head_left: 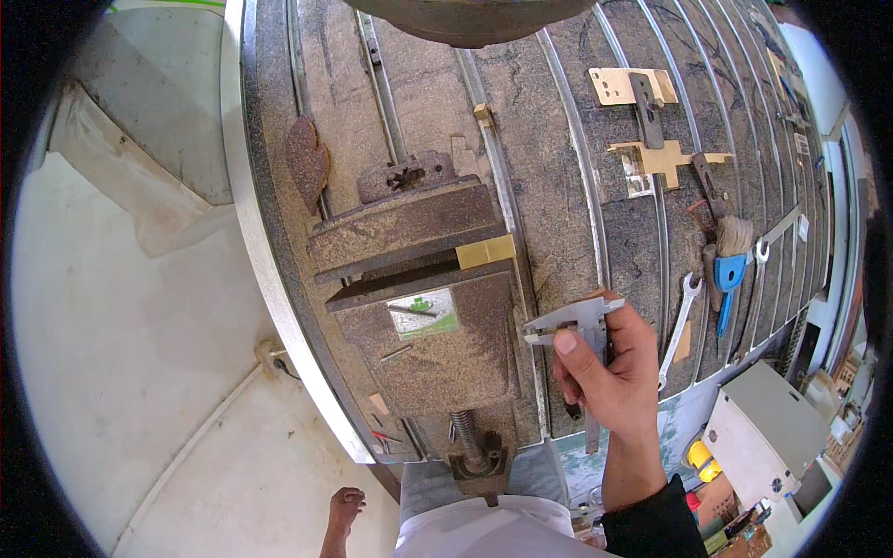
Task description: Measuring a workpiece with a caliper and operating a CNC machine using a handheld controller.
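My right hand (609, 372) is closed around a metal caliper (588, 321), held over the slotted machine table with its jaws pointing left. A small dark piece seems to sit at the jaws beside my thumb, too small to make out. Just left of the caliper stands a large machine vise (428, 358), coated in fine chips. A brass-coloured block (486, 252) lies at the right end of the vise's jaws. At the lower left, off the table, my left hand (346, 504) has its fingers curled in; whatever they may hold is hidden.
A round machine head (465, 20) hangs over the far edge. Rightward on the table (539, 232) lie a wrench (682, 325), a blue-handled brush (730, 270), clamps and a brass-coloured plate (633, 86). A grey box (767, 428) stands at the lower right.
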`<state>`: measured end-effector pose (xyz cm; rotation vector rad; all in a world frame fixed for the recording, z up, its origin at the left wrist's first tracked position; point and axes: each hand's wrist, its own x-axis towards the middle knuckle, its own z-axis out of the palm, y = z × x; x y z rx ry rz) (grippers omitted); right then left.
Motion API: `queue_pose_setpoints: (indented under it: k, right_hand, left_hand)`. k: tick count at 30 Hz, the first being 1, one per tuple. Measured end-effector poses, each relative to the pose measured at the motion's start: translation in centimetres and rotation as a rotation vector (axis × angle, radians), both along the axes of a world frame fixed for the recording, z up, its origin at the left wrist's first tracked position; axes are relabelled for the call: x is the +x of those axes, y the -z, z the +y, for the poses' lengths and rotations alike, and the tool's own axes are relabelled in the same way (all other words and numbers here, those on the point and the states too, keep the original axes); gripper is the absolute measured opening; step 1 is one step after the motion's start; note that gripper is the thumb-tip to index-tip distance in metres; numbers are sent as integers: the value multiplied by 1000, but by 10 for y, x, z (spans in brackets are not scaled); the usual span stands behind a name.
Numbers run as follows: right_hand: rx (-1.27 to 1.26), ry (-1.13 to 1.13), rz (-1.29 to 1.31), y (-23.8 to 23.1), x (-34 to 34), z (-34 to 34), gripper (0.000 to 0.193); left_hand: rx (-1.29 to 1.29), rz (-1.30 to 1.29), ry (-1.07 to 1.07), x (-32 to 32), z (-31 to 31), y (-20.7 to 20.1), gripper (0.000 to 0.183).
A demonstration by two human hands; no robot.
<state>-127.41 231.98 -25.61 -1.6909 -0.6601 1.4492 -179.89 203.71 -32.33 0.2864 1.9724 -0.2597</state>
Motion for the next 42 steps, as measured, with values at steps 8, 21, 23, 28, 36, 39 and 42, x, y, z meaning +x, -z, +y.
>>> queue_pose_setpoints:
  k: [8, 21, 23, 28, 36, 39, 42]
  right_hand:
    - [43, 122, 108, -3, -9, 21, 11]
    - [41, 218, 37, -2, -17, 22, 15]
    - [2, 224, -54, -4, -18, 18, 15]
    - [-51, 249, -183, -6, -34, 15, 15]
    - [-75, 417, -349, -2, -39, 2, 14]
    - [50, 274, -679, 9, -39, -2, 13]
    - [100, 149, -883, -6, -46, 11, 17]
  left_hand:
    - [14, -29, 9, 10, 6, 0, 24]
    - [17, -23, -8, 6, -18, 10, 18]
    - [65, -64, -94, 0, -22, 14, 16]
    - [4, -152, -165, -49, -57, 38, 20]
    - [-123, -340, 6, -124, 15, 51, 30]
    - [-616, -194, 155, -173, 52, 78, 38]
    - [-206, -458, 100, -271, 35, 97, 42]
